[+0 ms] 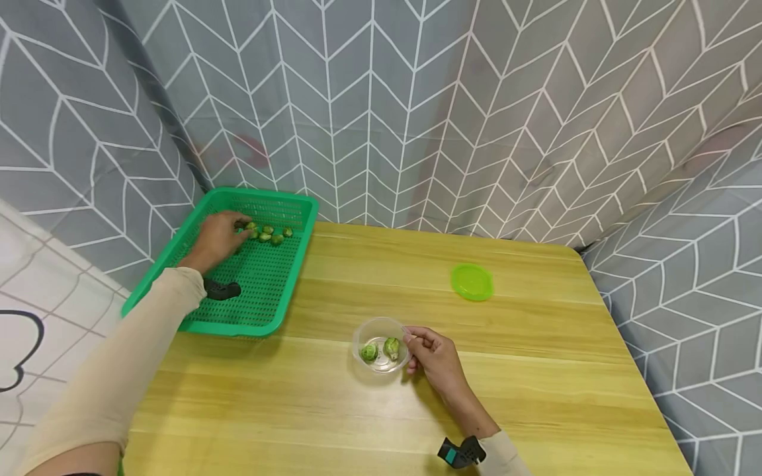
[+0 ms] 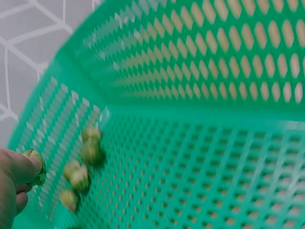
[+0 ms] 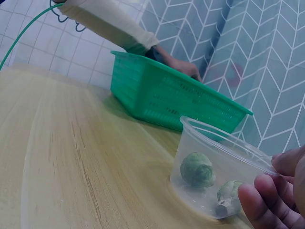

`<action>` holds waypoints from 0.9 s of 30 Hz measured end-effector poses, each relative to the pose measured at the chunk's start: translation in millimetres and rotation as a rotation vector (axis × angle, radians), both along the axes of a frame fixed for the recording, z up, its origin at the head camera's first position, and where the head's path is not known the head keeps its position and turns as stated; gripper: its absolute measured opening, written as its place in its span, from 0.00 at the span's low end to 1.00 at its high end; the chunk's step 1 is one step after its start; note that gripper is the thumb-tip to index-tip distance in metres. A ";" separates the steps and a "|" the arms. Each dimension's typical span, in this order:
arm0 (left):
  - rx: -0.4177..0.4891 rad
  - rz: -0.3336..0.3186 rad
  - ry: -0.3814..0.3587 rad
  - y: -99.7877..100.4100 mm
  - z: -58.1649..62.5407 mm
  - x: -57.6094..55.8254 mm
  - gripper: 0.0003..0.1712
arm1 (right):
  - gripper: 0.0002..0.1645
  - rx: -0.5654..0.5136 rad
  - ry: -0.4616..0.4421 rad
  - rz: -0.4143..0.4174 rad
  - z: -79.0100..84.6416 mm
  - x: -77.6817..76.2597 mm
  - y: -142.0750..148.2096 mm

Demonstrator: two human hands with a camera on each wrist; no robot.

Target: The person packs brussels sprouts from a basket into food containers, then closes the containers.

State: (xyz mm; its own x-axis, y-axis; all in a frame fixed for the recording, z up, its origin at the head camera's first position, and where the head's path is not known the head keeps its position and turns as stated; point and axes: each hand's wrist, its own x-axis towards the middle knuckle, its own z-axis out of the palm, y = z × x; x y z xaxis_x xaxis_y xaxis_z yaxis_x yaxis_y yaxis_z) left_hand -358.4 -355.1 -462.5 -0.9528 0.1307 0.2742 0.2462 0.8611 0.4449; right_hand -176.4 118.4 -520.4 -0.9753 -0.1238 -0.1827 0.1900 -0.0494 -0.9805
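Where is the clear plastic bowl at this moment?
In the head view, the clear bowl is at lower centre, right of the green basket, its rim pinched by the right hand.

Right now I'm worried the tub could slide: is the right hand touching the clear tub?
Touching: the right wrist view shows the right hand gripping the clear tub by its rim, thumb against it.

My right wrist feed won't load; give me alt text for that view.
The right hand pinches the rim of a clear tub holding two Brussels sprouts. Beyond it, the left hand reaches into a green basket on the wood-grain table, with a patterned curtain behind.
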 end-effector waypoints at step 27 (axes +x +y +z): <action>0.226 -0.152 0.022 72.8 47.2 74.0 0.20 | 0.18 -0.003 0.000 -0.010 -1.7 1.3 2.6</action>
State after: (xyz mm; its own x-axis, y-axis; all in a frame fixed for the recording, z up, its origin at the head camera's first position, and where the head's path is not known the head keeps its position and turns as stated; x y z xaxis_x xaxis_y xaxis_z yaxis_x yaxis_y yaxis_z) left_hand -284.5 -282.3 -415.3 -0.9206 0.2049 0.3326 0.3763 0.6933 0.6146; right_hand -175.1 121.0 -522.1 -0.9765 -0.1144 -0.1827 0.1898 -0.0548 -0.9803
